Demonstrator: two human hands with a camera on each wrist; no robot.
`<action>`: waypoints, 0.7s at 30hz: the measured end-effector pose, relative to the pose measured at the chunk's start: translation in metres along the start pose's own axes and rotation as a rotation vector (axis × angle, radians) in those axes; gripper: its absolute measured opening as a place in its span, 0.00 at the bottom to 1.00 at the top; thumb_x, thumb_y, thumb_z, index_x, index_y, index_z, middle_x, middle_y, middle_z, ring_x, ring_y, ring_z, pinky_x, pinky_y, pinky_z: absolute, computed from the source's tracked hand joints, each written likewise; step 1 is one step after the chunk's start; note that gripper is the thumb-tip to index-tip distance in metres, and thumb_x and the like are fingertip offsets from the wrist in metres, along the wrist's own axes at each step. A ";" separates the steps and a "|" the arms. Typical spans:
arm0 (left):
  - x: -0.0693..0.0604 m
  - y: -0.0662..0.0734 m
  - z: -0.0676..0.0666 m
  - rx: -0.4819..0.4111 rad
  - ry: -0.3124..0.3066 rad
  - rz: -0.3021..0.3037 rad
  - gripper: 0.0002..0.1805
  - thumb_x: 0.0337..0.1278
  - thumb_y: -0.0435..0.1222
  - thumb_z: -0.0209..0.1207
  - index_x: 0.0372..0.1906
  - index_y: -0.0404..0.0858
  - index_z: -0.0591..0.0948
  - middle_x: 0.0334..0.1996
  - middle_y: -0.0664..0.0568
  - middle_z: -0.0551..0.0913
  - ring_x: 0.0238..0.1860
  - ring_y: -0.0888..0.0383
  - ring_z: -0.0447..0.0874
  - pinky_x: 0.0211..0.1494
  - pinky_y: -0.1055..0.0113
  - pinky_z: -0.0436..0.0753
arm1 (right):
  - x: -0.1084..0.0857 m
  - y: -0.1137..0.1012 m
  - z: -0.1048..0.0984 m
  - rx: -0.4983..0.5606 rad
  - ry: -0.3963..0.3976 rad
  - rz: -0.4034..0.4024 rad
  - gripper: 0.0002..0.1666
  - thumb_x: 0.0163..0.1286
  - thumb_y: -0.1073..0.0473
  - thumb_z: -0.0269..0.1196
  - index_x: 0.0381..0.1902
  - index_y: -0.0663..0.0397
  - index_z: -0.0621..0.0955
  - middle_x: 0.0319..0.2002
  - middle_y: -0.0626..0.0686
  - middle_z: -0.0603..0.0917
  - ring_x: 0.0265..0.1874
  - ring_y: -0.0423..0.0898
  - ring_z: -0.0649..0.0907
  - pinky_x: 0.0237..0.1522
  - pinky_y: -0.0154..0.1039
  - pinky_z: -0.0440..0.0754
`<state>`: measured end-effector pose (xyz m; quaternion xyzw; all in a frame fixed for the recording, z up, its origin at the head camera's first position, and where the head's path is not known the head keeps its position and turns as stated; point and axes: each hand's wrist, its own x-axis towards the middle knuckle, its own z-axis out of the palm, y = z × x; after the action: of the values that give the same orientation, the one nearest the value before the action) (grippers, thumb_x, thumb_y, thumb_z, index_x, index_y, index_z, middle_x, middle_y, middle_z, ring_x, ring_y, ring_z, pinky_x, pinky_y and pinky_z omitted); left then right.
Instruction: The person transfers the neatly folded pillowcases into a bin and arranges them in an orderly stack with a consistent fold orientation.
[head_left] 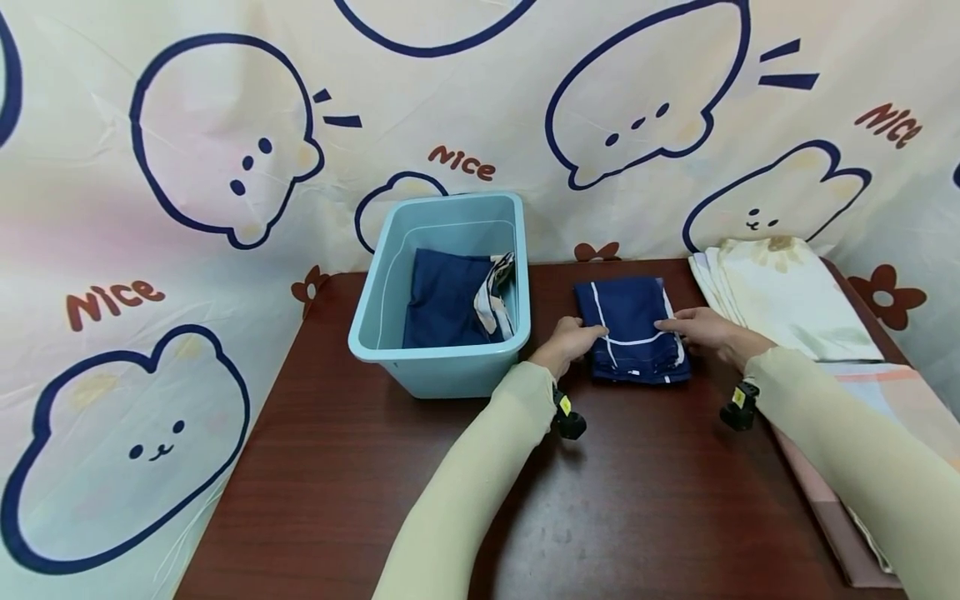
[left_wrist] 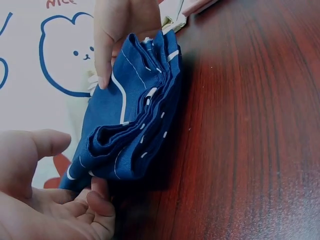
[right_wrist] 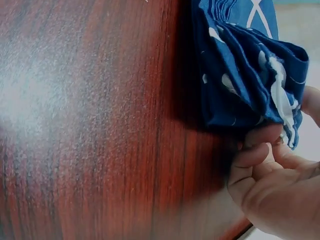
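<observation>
A folded navy cloth (head_left: 630, 325) with white lines lies on the brown table in the head view, its layers stacked in a thick rectangle. At its left edge my left hand (head_left: 570, 343) holds it, fingers tucked under and thumb over the top. My right hand (head_left: 708, 329) grips the opposite edge, thumb on the upper face. From the left wrist, the layered front folds of the cloth (left_wrist: 135, 105) show between both hands. In the right wrist view, curled fingers (right_wrist: 262, 155) reach beneath the cloth's corner; parts of them are hidden under it.
Left of the cloth stands a light blue bin (head_left: 438, 367) containing a navy cloth (head_left: 446, 296) and a patterned cloth (head_left: 493, 300). A folded cream cloth (head_left: 787, 292) and a pastel checked cloth (head_left: 885, 396) lie along the table's right side. A printed curtain (head_left: 465, 100) hangs behind.
</observation>
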<state>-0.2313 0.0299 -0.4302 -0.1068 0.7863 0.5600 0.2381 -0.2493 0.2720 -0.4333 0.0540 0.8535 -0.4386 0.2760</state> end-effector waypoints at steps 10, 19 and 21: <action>0.004 -0.002 0.004 0.024 0.024 0.050 0.31 0.68 0.38 0.62 0.73 0.43 0.67 0.52 0.47 0.78 0.27 0.55 0.68 0.35 0.61 0.70 | -0.003 0.005 -0.002 0.006 -0.043 -0.062 0.36 0.76 0.40 0.56 0.63 0.65 0.66 0.37 0.39 0.77 0.40 0.43 0.75 0.42 0.38 0.76; 0.000 0.000 0.002 0.046 0.029 0.066 0.30 0.68 0.39 0.62 0.72 0.45 0.67 0.63 0.46 0.76 0.39 0.54 0.75 0.42 0.60 0.74 | -0.008 0.004 -0.005 -0.014 -0.035 -0.076 0.48 0.77 0.39 0.54 0.75 0.70 0.52 0.45 0.52 0.72 0.36 0.41 0.73 0.40 0.36 0.77; -0.002 0.000 0.001 0.044 0.026 0.067 0.30 0.68 0.39 0.62 0.72 0.45 0.67 0.62 0.46 0.76 0.39 0.54 0.75 0.43 0.60 0.75 | -0.009 0.004 -0.006 -0.030 -0.033 -0.082 0.51 0.78 0.39 0.53 0.76 0.72 0.48 0.48 0.55 0.72 0.39 0.42 0.73 0.41 0.36 0.76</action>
<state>-0.2296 0.0311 -0.4292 -0.0822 0.8045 0.5489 0.2114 -0.2426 0.2806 -0.4286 0.0076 0.8569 -0.4376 0.2724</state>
